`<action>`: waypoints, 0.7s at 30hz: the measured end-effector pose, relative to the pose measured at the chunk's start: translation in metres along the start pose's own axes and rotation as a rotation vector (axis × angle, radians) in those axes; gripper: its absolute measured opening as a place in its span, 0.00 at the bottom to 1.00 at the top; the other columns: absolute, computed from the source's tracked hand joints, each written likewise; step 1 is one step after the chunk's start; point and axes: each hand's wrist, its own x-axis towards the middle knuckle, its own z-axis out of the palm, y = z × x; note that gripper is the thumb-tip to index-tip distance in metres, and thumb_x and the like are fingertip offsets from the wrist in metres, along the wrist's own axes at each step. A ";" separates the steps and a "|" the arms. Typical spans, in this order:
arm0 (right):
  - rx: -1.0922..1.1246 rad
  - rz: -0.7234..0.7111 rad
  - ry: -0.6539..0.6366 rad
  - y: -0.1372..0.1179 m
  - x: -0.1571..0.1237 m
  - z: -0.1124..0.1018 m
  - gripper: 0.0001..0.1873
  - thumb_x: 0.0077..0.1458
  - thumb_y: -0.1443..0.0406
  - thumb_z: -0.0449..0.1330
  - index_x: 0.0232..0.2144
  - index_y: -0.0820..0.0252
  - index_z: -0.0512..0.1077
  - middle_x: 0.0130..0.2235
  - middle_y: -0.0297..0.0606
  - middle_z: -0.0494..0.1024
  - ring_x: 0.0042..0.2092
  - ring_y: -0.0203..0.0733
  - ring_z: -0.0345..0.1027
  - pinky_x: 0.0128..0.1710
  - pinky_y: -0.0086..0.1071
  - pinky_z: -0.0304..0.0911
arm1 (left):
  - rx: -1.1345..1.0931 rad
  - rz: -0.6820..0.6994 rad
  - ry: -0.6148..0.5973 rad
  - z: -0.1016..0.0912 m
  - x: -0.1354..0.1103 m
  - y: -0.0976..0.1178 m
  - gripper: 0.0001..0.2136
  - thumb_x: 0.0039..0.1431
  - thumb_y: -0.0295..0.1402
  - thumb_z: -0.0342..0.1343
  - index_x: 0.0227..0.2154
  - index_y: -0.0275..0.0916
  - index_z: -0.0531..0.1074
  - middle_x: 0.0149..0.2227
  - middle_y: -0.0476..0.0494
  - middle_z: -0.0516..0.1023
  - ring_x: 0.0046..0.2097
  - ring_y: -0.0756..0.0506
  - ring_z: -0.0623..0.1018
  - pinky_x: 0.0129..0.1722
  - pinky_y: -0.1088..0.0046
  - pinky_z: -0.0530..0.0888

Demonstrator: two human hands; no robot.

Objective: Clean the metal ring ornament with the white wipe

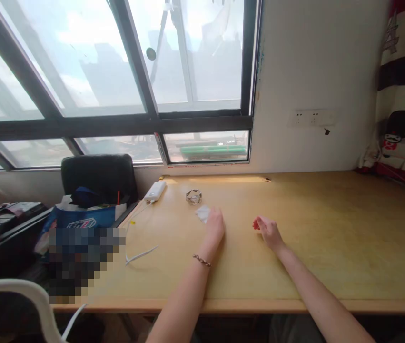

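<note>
My left hand [216, 226], with a braided bracelet on its wrist, is closed over the table. A small white cloth [202, 213] sticks out to the left from its fingers. To its right, my right hand [271, 232] is curled round a small red object [256, 224], mostly hidden by the fingers, so its kind does not show. Behind the left hand, apart from it, a silvery openwork ring shaped like a small crown [193, 197] stands on the table.
The wooden table [330, 228] reaches the wall and window. A white power bank [155, 191] with a cable [141, 255] lies along its left edge. Left of the table stand a black chair [98, 174] and a blue bag [88, 219]. A wall socket [311, 117] is at the back.
</note>
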 end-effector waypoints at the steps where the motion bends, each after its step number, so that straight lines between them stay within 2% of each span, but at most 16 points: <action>1: 0.005 0.006 0.004 0.000 0.000 0.000 0.22 0.56 0.56 0.41 0.22 0.60 0.66 0.23 0.36 0.70 0.27 0.37 0.65 0.29 0.29 0.58 | -0.055 0.052 -0.020 0.002 -0.001 0.004 0.13 0.47 0.17 0.42 0.35 0.30 0.66 0.40 0.31 0.67 0.41 0.43 0.69 0.41 0.69 0.64; 5: 0.073 0.067 0.030 0.005 0.003 0.002 0.22 0.55 0.55 0.41 0.22 0.61 0.66 0.22 0.37 0.71 0.26 0.37 0.65 0.28 0.29 0.60 | -0.351 0.141 -0.058 0.008 -0.008 0.022 0.13 0.47 0.17 0.43 0.34 0.34 0.68 0.42 0.35 0.68 0.42 0.45 0.70 0.41 0.71 0.65; 8: 0.183 0.188 0.047 0.010 0.005 0.006 0.22 0.54 0.53 0.42 0.23 0.61 0.66 0.23 0.37 0.71 0.24 0.37 0.66 0.24 0.29 0.62 | -0.734 0.125 -0.079 0.007 -0.012 0.033 0.13 0.46 0.19 0.46 0.33 0.37 0.70 0.43 0.39 0.69 0.41 0.47 0.71 0.41 0.71 0.66; 11: 0.244 0.292 0.116 0.015 0.009 0.009 0.19 0.49 0.52 0.49 0.34 0.61 0.65 0.31 0.39 0.72 0.26 0.37 0.68 0.23 0.30 0.64 | -1.189 -0.039 -0.145 0.003 -0.013 0.042 0.11 0.46 0.23 0.50 0.33 0.37 0.72 0.39 0.41 0.73 0.38 0.46 0.73 0.38 0.71 0.68; 13: 0.232 0.272 0.200 0.016 0.011 0.010 0.24 0.43 0.53 0.55 0.42 0.58 0.63 0.42 0.42 0.69 0.33 0.40 0.68 0.28 0.32 0.65 | -1.462 -0.165 -0.202 0.000 -0.011 0.045 0.12 0.44 0.26 0.53 0.35 0.35 0.72 0.35 0.40 0.75 0.37 0.45 0.74 0.37 0.70 0.68; 15: 0.231 0.246 0.257 0.018 0.013 0.009 0.29 0.39 0.56 0.59 0.46 0.55 0.61 0.49 0.43 0.63 0.41 0.43 0.65 0.36 0.34 0.64 | -1.679 -0.258 -0.248 -0.002 -0.009 0.047 0.13 0.41 0.27 0.56 0.35 0.34 0.71 0.36 0.38 0.75 0.37 0.45 0.74 0.37 0.69 0.69; 17: 0.309 0.293 0.238 0.018 0.014 0.007 0.30 0.37 0.57 0.61 0.46 0.55 0.62 0.48 0.42 0.64 0.43 0.44 0.64 0.38 0.35 0.63 | -1.819 -0.330 -0.287 -0.002 -0.007 0.046 0.14 0.38 0.26 0.57 0.33 0.35 0.71 0.41 0.37 0.73 0.39 0.44 0.74 0.38 0.69 0.69; 21: 0.625 0.444 0.057 0.018 0.012 0.004 0.19 0.38 0.59 0.60 0.35 0.61 0.67 0.34 0.39 0.72 0.33 0.39 0.67 0.32 0.32 0.64 | -1.886 -0.432 -0.333 -0.001 -0.003 0.042 0.16 0.37 0.27 0.58 0.34 0.36 0.70 0.45 0.37 0.70 0.43 0.43 0.73 0.40 0.69 0.69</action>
